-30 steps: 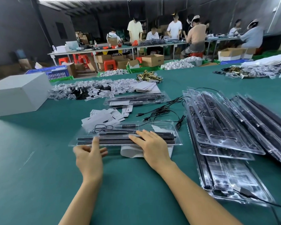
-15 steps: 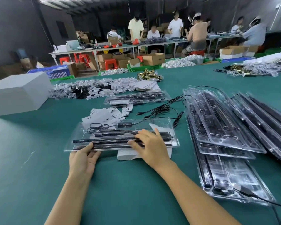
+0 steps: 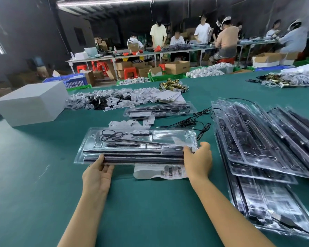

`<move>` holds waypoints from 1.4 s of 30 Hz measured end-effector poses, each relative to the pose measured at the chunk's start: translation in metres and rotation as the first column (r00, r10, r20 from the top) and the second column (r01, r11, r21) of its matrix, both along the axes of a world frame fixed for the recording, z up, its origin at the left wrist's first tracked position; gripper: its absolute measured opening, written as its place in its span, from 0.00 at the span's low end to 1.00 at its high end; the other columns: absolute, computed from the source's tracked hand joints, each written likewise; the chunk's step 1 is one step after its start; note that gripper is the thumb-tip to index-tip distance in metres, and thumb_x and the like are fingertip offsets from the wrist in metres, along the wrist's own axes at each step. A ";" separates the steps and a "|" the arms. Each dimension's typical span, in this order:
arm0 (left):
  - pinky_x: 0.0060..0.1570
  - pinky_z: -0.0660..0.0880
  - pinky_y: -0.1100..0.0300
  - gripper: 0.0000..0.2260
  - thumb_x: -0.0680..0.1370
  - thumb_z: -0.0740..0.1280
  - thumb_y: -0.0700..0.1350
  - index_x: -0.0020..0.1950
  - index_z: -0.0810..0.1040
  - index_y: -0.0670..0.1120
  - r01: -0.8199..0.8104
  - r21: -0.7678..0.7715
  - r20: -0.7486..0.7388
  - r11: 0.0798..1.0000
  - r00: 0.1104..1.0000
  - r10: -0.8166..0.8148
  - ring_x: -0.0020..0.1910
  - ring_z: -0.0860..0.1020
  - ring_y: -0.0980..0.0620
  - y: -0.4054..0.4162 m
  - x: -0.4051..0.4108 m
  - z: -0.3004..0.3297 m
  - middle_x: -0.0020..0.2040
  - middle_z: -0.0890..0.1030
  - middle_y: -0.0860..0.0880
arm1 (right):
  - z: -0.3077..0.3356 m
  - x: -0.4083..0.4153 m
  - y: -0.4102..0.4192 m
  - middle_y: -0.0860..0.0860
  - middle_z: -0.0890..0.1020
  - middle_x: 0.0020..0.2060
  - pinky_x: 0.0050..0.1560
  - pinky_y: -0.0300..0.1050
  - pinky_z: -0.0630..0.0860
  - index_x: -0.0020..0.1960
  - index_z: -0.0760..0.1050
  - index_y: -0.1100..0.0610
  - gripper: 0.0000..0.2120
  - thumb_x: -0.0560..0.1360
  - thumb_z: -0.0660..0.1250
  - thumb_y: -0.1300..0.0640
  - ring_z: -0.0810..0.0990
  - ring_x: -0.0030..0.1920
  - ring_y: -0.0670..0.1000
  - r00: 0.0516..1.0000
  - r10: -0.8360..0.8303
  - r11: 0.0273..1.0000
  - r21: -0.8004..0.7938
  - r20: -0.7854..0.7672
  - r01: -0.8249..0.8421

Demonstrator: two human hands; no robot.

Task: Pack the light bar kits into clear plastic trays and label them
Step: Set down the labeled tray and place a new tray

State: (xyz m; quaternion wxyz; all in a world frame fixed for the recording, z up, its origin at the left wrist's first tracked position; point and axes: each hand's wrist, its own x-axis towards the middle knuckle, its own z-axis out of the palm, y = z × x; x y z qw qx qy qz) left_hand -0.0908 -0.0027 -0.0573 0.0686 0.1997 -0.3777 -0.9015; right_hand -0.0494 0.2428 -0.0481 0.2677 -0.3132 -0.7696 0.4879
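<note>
A clear plastic tray (image 3: 137,138) holding black light bars and a coiled cable is tilted up off the green table in front of me. My left hand (image 3: 96,173) holds its near left edge, thumb on top and fingers underneath. My right hand (image 3: 197,161) grips its near right corner. Under the tray lies a white sheet of barcode labels (image 3: 161,172), partly hidden. A second packed tray (image 3: 159,109) lies farther back.
Stacks of clear trays with light bars (image 3: 257,148) fill the right side. Loose black cables (image 3: 191,122) lie between them and my tray. Small white cards (image 3: 125,123), a pile of bagged parts (image 3: 103,98) and a white box (image 3: 30,102) sit at the back left. People work at far tables.
The tray has been lifted and tilted toward me. My left hand went from resting on top to holding the near edge. My right hand slid to the tray's right corner, uncovering the label sheet.
</note>
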 end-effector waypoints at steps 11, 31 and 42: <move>0.49 0.80 0.44 0.40 0.73 0.68 0.39 0.78 0.47 0.53 0.323 -0.058 -0.288 0.945 0.901 -0.325 0.53 0.82 0.41 0.025 0.013 0.009 0.63 0.76 0.41 | 0.020 0.002 0.003 0.46 0.80 0.51 0.55 0.46 0.75 0.56 0.73 0.50 0.12 0.75 0.70 0.56 0.79 0.51 0.48 0.926 0.112 0.892 -0.375 -0.359 -0.253; 0.40 0.81 0.58 0.02 0.79 0.65 0.43 0.47 0.72 0.46 0.196 0.010 -0.274 0.981 0.943 -0.186 0.41 0.84 0.49 0.014 0.012 0.015 0.41 0.82 0.51 | 0.043 0.008 0.027 0.54 0.82 0.40 0.37 0.45 0.80 0.49 0.74 0.59 0.15 0.79 0.63 0.46 0.84 0.38 0.52 0.848 0.108 0.442 -0.739 -0.520 -0.509; 0.43 0.80 0.46 0.22 0.81 0.59 0.56 0.63 0.76 0.40 0.314 -0.190 -0.182 0.930 0.920 -0.348 0.44 0.81 0.42 0.009 0.014 0.020 0.49 0.80 0.40 | 0.052 0.021 0.015 0.39 0.84 0.46 0.47 0.35 0.72 0.53 0.79 0.47 0.30 0.66 0.57 0.26 0.79 0.46 0.34 0.688 0.694 0.691 -0.070 -0.213 -0.719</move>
